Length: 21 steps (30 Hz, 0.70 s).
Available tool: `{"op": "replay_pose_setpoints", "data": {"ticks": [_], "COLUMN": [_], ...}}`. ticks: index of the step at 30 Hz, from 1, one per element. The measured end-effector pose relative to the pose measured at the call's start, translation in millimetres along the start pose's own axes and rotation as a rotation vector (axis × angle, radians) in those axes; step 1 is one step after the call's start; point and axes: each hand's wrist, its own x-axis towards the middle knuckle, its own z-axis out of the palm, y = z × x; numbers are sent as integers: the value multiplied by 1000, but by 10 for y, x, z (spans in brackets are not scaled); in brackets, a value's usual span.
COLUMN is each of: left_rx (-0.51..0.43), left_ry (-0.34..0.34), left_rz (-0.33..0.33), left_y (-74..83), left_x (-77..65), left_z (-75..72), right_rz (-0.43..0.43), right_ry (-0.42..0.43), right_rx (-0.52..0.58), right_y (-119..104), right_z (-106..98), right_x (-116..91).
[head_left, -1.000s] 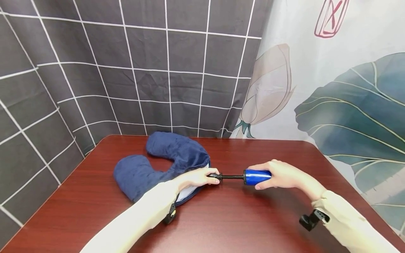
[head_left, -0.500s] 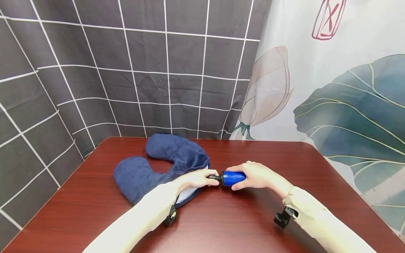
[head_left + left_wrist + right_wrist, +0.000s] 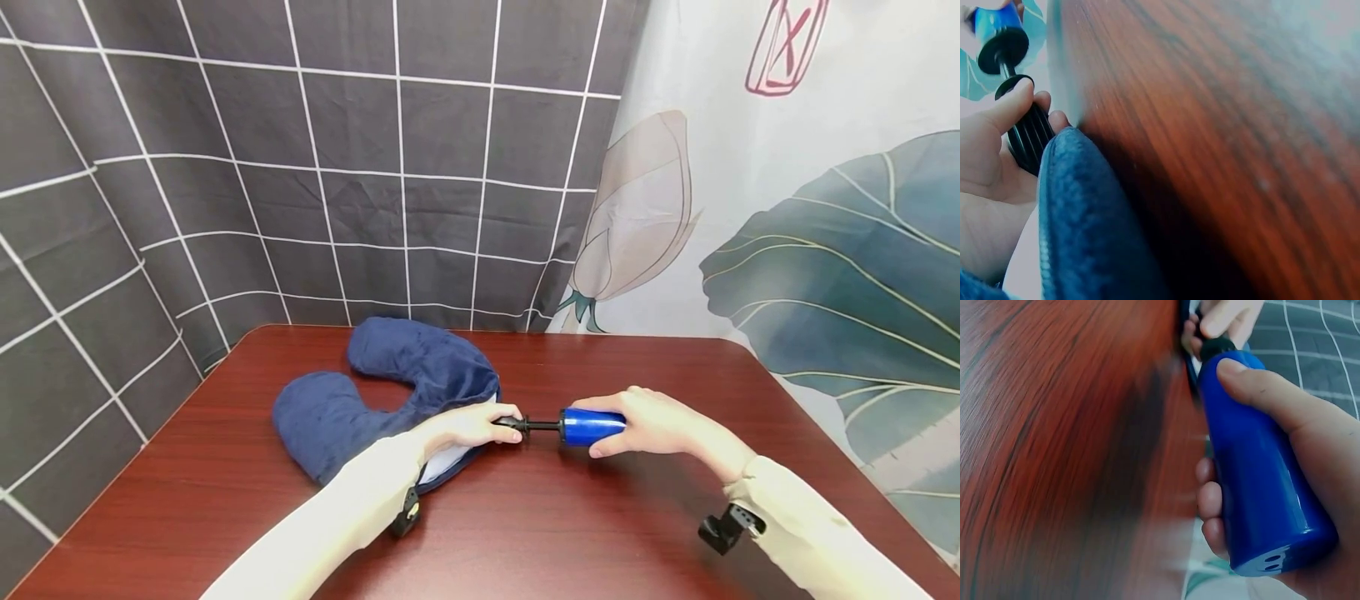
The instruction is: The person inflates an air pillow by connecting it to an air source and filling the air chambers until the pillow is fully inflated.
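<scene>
A small hand air pump with a blue barrel [image 3: 592,427] is held in the air between both hands, lying level. My left hand [image 3: 472,423] grips its ribbed black handle [image 3: 1029,134], fingers and thumb curled round it. Around the barrel curl the fingers of my right hand [image 3: 660,421], the thumb along its upper side in the right wrist view. A length of thin black rod [image 3: 544,426] shows between handle and barrel. Beneath my left wrist lies a navy U-shaped neck pillow [image 3: 420,358], its zipped edge open on a white inside [image 3: 446,462].
The pillow rests on a reddish-brown wooden table [image 3: 540,533]. Behind the table hang a dark grey curtain with white grid lines [image 3: 442,208] and a pale curtain printed with leaves and a flower bud [image 3: 825,275]. A black wrist camera [image 3: 727,529] sits on the right sleeve.
My right hand pushed the barrel left up to the handle, then drew it back right, so the rod shows again. My left hand and the pillow stay about where they were.
</scene>
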Motion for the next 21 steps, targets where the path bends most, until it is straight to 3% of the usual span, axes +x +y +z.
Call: {"op": "replay_pose_setpoints", "data": {"ticks": [11,21], "left_rx": [-1,75], "left_ry": [-12,12], "left_rz": [8,32], "left_y": [4,-29], "left_x": [11,20], "left_z": [-1,-5], "right_rz": [39,24], "right_ry": [-53,-48], "right_rx": [260,200], "right_y": [303,236], "right_z": [-169,-185], "right_x": [-467,-316]}}
